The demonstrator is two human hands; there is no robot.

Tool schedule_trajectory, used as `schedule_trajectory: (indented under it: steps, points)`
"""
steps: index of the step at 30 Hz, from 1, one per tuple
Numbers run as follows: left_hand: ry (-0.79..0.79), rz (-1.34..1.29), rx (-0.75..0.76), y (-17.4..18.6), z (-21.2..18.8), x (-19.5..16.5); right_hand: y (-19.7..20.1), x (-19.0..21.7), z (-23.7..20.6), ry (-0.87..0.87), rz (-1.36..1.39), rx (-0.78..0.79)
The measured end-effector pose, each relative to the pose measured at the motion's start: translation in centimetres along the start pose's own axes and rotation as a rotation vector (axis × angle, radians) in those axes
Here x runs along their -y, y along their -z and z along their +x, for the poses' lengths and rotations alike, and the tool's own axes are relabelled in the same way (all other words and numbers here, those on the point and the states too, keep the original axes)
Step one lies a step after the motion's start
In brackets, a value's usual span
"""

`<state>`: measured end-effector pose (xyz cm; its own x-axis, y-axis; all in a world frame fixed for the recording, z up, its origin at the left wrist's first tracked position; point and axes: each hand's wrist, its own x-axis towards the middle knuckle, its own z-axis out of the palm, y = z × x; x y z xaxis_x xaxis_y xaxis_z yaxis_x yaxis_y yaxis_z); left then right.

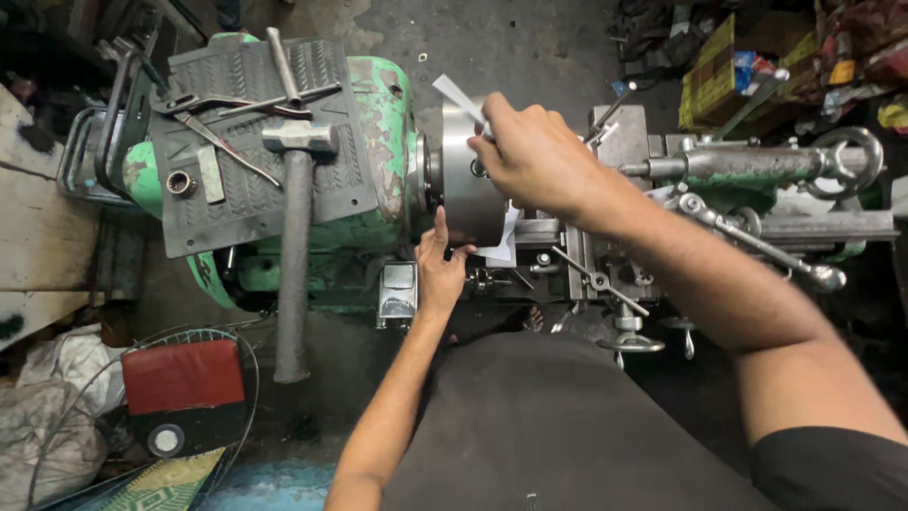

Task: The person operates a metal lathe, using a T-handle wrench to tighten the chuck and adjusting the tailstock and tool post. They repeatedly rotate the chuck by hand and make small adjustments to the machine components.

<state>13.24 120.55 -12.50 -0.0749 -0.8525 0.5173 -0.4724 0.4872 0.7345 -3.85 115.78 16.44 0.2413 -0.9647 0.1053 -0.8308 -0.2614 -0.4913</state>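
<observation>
Right hand (534, 151) pinches one white paper strip (457, 95) atop round steel lathe chuck (466, 180); left hand (440, 270), fingers spread, presses chuck's near edge.

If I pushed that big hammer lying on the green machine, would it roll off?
Probably not. The hammer lies flat on a ribbed rubber mat, which likely resists sliding. Its blocky metal head looks heavy, so it would take a firm push. The long round handle overhangs the mat edge, so it might tip if pushed that way.

dim shop | soft overhead light | dark corners | wide-angle edge warp
</observation>
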Motion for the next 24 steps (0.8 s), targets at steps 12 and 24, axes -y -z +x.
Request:
schedule_trajectory:
  steps: [12,24]
  points:
    - [-0.377,-0.055,-0.024,8.0,12.3,-9.3,-4.0,-3.5,0.4,-0.038,0.003,-0.046]
    - [-0.857,-0.089,0.032,2.8,24.7,-10.4,5.8,12.6,-11.0,0.083,-0.356,-0.480]
